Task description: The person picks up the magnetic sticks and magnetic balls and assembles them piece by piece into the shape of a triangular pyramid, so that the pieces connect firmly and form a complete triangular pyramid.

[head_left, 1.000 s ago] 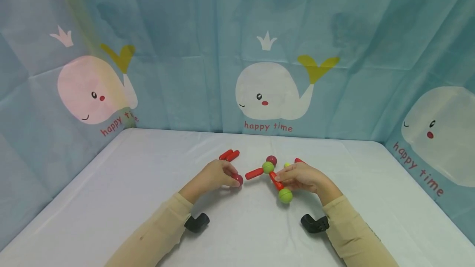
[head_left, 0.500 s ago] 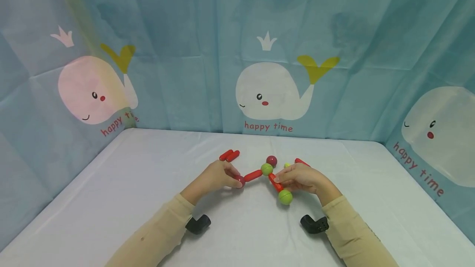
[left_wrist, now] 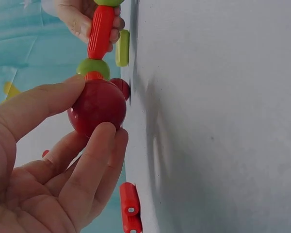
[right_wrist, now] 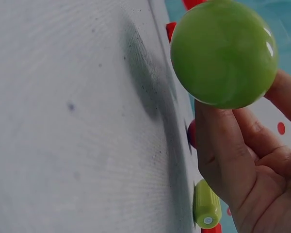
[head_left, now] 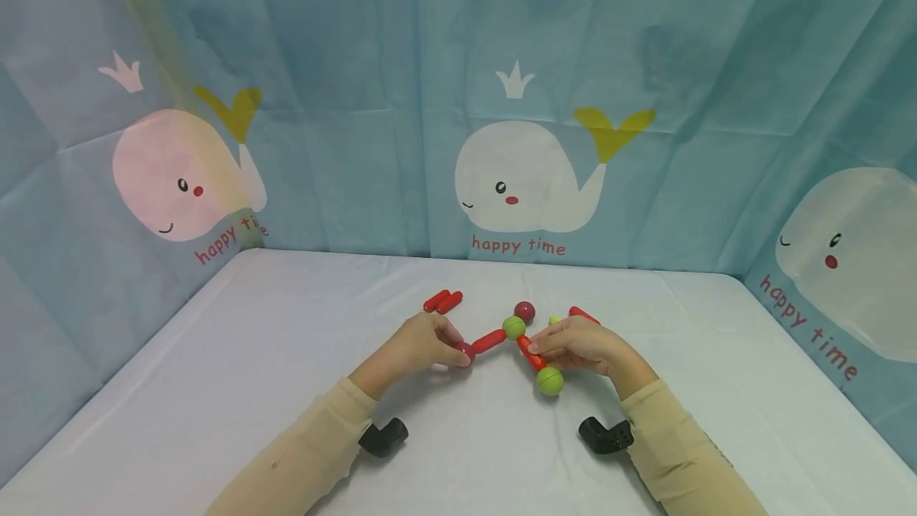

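Note:
Between thumb and fingertips, my left hand (head_left: 423, 347) pinches a dark red ball (left_wrist: 99, 108). That ball meets the end of a red rod (head_left: 489, 341), whose other end joins a green ball (head_left: 513, 328). From this middle ball a second red rod (left_wrist: 102, 31) runs toward me to another green ball (right_wrist: 224, 53) at the near end. My right hand (head_left: 582, 343) grips this second rod, its fingers partly hidden behind the near ball in the right wrist view. The joined pieces form a bent chain held above the white table.
Two red rods (head_left: 442, 301) lie side by side at the back left of the table (head_left: 322, 285). Behind the chain rests a dark red ball (head_left: 524, 311). Beyond my right hand are a yellow-green rod (right_wrist: 207, 205) and another red rod (head_left: 583, 314). A whale-print curtain (head_left: 344, 142) stands behind.
My left hand has moved right with the dark red ball, closing the gap to the free end of the left red rod. That rod now tilts more; my right hand stays almost still.

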{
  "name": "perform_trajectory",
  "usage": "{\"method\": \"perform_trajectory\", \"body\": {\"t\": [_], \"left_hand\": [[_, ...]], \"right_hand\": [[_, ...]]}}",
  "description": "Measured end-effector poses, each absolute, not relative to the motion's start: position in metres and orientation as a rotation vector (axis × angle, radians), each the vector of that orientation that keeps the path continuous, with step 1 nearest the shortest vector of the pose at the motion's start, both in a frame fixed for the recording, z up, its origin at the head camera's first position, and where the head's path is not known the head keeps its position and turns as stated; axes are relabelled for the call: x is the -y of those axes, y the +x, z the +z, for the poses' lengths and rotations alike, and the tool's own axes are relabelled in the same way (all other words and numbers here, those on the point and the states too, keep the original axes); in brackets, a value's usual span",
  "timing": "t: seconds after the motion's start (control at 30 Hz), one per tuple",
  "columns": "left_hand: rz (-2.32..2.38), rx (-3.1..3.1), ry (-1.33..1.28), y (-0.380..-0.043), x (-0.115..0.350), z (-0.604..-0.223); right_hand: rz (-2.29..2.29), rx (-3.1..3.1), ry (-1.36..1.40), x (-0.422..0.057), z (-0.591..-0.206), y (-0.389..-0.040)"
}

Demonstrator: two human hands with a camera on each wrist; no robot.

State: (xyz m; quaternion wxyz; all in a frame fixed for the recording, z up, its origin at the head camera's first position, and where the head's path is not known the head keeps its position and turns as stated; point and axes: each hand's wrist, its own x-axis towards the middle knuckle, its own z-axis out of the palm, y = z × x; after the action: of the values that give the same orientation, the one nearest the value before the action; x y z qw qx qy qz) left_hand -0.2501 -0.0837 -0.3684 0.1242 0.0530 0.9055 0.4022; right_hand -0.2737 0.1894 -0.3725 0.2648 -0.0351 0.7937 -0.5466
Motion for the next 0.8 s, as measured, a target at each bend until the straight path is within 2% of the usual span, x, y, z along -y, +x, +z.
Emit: {"method": "perform_trajectory", "body": {"t": [0.4,0.8], "left_hand": [[1.184,-2.618,0.137,-0.247,0.085,-0.366],[1.214,-2.606,0.096,-0.253,0.09,-0.374]], "right_hand": [[-1.455,-2.164,-0.126,-0.187,-0.372,-0.277],[-1.396,-2.182,0.02,-0.173,-0.372,-0.294]]}}
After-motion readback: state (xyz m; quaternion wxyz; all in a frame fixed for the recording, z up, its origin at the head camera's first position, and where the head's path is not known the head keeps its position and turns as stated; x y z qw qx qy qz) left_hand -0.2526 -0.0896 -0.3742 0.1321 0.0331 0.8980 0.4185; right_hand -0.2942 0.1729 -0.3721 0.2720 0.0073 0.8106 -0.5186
